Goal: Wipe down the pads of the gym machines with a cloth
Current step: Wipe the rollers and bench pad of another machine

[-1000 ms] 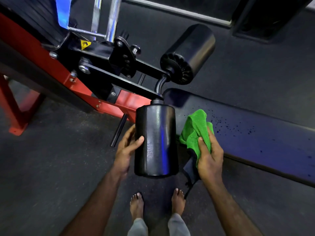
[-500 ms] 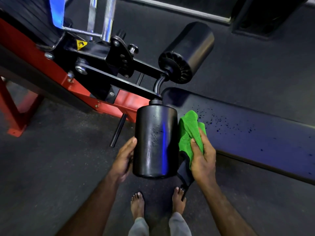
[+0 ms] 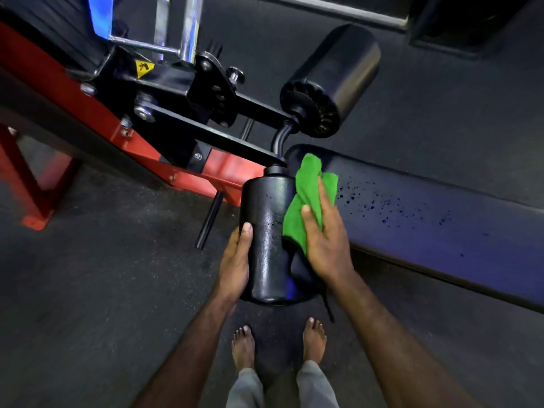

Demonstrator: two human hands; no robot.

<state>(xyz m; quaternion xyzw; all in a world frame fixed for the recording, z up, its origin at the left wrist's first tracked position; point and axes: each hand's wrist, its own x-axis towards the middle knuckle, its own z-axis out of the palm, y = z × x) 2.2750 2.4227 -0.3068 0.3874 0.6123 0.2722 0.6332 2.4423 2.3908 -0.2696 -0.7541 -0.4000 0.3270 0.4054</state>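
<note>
The left hand (image 3: 235, 260) braces the glossy, firm roller pad (image 3: 266, 240), fingers extended. The right hand (image 3: 323, 240) presses the soft, limp cloth (image 3: 306, 195) flat; bunch it for grip.

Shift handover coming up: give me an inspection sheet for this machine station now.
Surface: dark rubber floor.
Job's things: green cloth against the near roller pad; far roller pad untouched; bench pad speckled with droplets.
Clutter: nothing seen.
Grippers: left hand steadies the near roller pad with straight fingers; right hand presses the green cloth flat.
Cables: nothing seen.
Surroundings: red frame, yellow warning sticker.
</note>
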